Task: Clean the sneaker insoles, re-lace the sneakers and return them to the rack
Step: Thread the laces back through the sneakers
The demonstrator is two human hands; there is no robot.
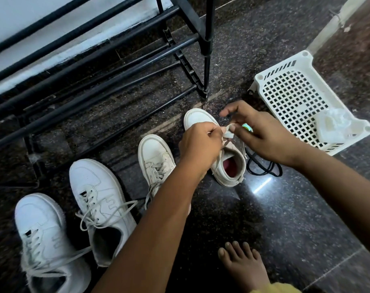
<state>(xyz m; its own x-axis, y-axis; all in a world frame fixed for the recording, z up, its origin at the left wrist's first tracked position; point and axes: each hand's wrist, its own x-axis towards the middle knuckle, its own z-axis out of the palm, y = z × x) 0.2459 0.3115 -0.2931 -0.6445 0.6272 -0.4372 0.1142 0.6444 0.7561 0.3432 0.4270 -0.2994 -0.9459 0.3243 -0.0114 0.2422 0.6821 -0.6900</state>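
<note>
A cream sneaker point(228, 163) with a red insole stands on the dark floor at centre right. Both my hands work over its tongue. My left hand point(197, 144) pinches a white lace point(228, 132) above the shoe. My right hand point(258, 132) pinches the same lace end from the right, thumb and forefinger together. Its cream mate point(155, 157) stands laced just to the left. A white pair of sneakers point(99, 199) point(40, 235) with loose laces sits at lower left. The black shoe rack point(99, 60) fills the upper left.
A white perforated plastic basket point(294, 98) lies at right with a clear plastic item point(332, 125) inside. A black cord point(264, 168) loops on the floor beside the cream sneaker. My bare foot point(243, 265) rests at the bottom. A small green object point(248, 127) peeks from under my right hand.
</note>
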